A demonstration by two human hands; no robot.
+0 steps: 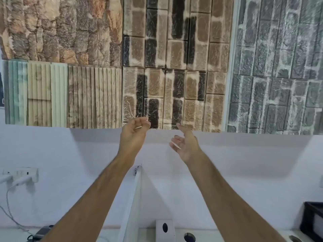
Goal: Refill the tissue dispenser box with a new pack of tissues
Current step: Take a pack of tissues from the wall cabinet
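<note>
Both my arms reach up and forward in front of a white wall. My left hand (135,132) has its fingers loosely curled with nothing in it. My right hand (186,145) is held palm inward, fingers spread, also holding nothing. A black box (312,222) shows at the lower right edge, cut off by the frame; whether it is the tissue dispenser I cannot tell. No tissue pack is visible.
Textured stone and brick sample panels (157,63) cover the wall above. A white partition edge (134,198) rises between my arms. A wall socket with plugs (21,176) and a cable sits at the left. A white bracket with holes (165,229) stands at the bottom.
</note>
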